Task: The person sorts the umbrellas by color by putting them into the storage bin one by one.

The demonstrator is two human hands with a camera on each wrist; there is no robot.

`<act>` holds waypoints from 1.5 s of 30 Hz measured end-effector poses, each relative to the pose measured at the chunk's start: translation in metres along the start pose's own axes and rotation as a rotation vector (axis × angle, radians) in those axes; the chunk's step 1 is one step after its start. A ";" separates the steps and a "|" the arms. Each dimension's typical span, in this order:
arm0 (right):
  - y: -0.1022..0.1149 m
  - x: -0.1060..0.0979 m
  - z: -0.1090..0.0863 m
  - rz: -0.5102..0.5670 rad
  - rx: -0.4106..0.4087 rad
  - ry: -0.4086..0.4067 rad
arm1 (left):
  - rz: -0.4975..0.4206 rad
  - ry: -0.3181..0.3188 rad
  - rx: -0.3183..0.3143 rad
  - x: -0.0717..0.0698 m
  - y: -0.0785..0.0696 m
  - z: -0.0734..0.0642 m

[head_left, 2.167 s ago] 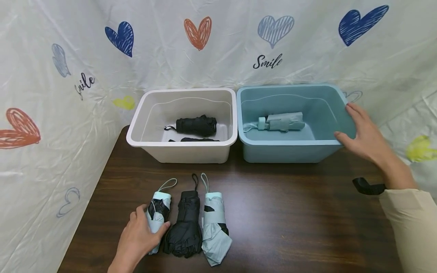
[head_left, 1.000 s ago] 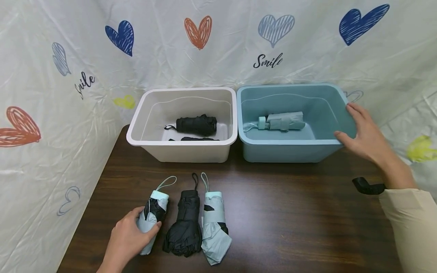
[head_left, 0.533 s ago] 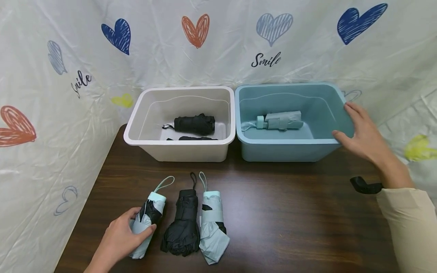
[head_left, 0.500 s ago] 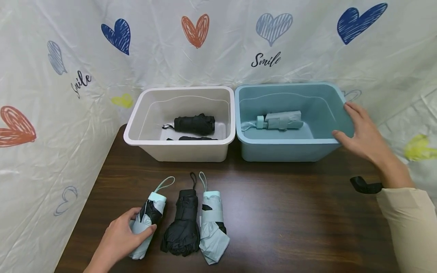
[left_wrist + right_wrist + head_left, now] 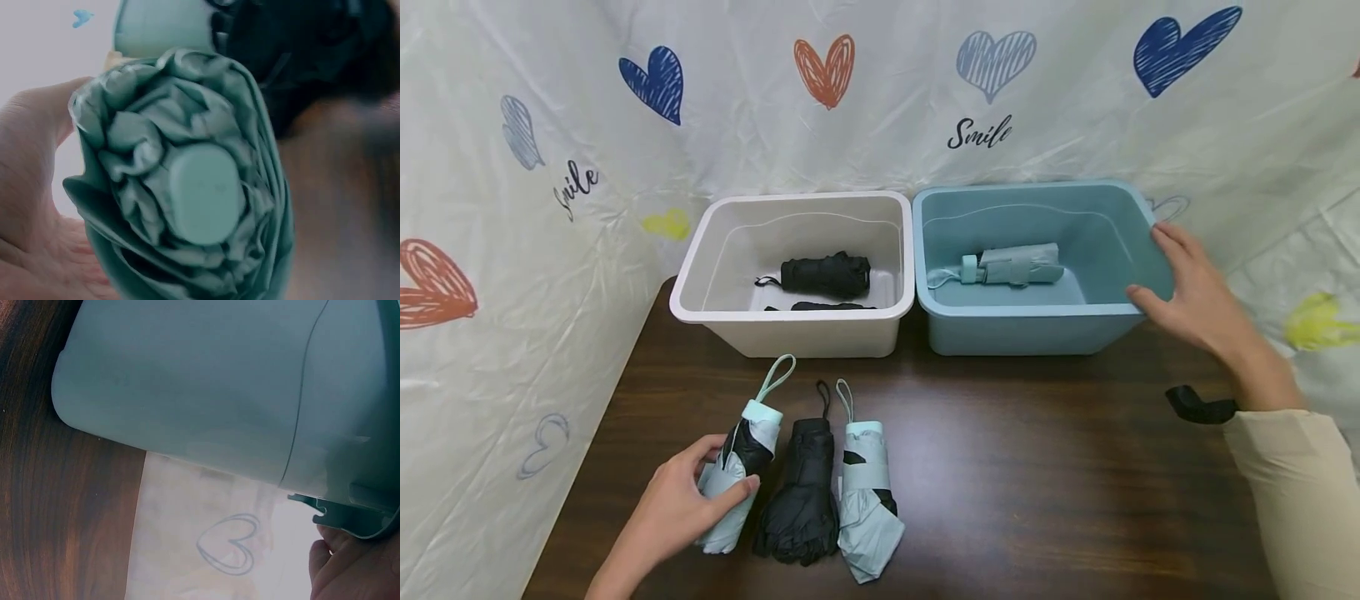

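Observation:
In the head view my left hand (image 5: 673,504) grips a folded pale blue umbrella (image 5: 752,448) with black patches, thumb on one side, fingers on the other. Its handle and looped strap point away from me, toward the white bin. The left wrist view shows the gathered cloth and end cap of this umbrella (image 5: 203,194) close up. Next to it a black folded umbrella (image 5: 805,500) and another pale blue umbrella (image 5: 868,500) lie on the table. My right hand (image 5: 1202,304) holds the right rim of the blue bin (image 5: 1011,333), thumb at the front corner.
Left of the blue bin, side by side with it, stands a white bin (image 5: 797,337) with black umbrellas (image 5: 827,277) inside. A pale blue umbrella (image 5: 1013,265) lies in the blue bin. Behind the dark wooden table (image 5: 1037,467) hangs a heart-printed sheet (image 5: 887,150).
My left hand first drew the pale blue umbrella left, away from the black one, and has since moved it forward and slightly right. My right hand has stayed on the blue bin's rim.

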State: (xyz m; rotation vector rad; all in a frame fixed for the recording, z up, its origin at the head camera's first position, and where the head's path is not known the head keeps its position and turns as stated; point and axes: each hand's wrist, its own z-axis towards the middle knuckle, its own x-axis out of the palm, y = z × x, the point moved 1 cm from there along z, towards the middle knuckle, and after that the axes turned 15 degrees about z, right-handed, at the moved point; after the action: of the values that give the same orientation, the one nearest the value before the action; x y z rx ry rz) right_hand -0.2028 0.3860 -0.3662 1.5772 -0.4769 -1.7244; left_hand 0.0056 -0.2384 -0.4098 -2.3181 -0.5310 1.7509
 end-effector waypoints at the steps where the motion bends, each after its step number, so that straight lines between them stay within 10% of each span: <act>1: 0.000 0.000 0.000 0.001 -0.002 0.000 | -0.022 0.000 0.009 -0.002 -0.001 0.000; 20: 0.005 -0.001 0.005 0.010 -0.005 0.004 | -0.200 -0.036 0.199 -0.051 -0.018 0.001; 32: 0.005 -0.002 0.008 0.000 -0.014 0.003 | -0.135 -0.079 0.380 -0.097 -0.073 0.028; 45: 0.005 0.001 0.003 0.014 -0.014 -0.029 | -0.110 -0.059 0.512 -0.109 -0.145 0.076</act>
State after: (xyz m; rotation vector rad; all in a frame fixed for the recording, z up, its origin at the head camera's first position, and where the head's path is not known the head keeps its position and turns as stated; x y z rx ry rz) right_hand -0.2042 0.3812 -0.3627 1.5376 -0.4876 -1.7387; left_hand -0.1178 -0.1527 -0.2831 -1.8541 -0.1810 1.6674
